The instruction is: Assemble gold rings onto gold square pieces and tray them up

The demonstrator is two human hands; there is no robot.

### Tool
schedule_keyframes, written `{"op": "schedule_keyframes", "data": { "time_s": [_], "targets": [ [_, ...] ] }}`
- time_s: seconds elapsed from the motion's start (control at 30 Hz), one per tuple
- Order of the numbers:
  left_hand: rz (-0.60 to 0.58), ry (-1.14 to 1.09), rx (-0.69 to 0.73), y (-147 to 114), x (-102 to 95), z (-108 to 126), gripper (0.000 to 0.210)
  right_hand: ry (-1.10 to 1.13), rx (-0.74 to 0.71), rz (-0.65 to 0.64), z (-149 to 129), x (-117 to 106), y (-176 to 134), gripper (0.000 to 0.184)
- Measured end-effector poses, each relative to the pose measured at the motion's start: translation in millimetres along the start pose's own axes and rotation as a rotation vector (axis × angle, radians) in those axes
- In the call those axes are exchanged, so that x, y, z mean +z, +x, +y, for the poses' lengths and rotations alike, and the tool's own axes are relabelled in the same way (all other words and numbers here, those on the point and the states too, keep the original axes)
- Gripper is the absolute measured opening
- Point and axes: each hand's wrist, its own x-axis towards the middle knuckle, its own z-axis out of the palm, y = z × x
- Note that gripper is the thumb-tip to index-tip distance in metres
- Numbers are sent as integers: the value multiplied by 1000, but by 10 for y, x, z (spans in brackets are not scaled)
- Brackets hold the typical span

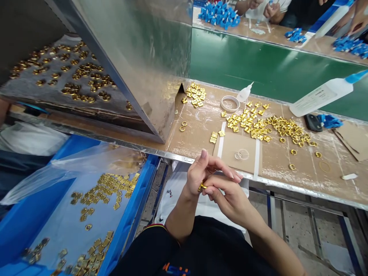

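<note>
Just above my lap, my right hand (227, 193) pinches a small gold ring (202, 186) between thumb and fingertips. My left hand (198, 172) is beside it, palm turned inward, thumb up and fingers stretched over the right fingers; the ring lies against its palm. Beyond the hands, a cardboard pad (238, 147) with white tape strips lies at the bench edge, bearing a clear ring-shaped smear of glue. Behind it are loose gold square pieces (244, 120) and a heap of gold rings (290, 128).
A metal-walled box (138, 69) holds many gold rings (83, 71) on a grey sheet. A blue bin (149, 168) of gold pieces stands at lower left. On the bench are a tape roll (230, 103), a small glue bottle (245, 93) and a large bottle (322, 97). Co-workers' hands show across.
</note>
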Motion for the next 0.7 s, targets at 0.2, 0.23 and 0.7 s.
{"op": "schedule_keyframes", "data": {
  "time_s": [0.2, 0.23, 0.7],
  "targets": [
    [116, 149, 13, -14, -47, -38, 86, -44, 19, 10, 1, 4, 8, 46],
    [130, 165, 18, -19, -54, -44, 86, -42, 22, 8, 9, 8, 7, 46],
    [177, 227, 67, -65, -66, -46, 80, 23, 52, -24, 52, 26, -4, 47]
  ]
}}
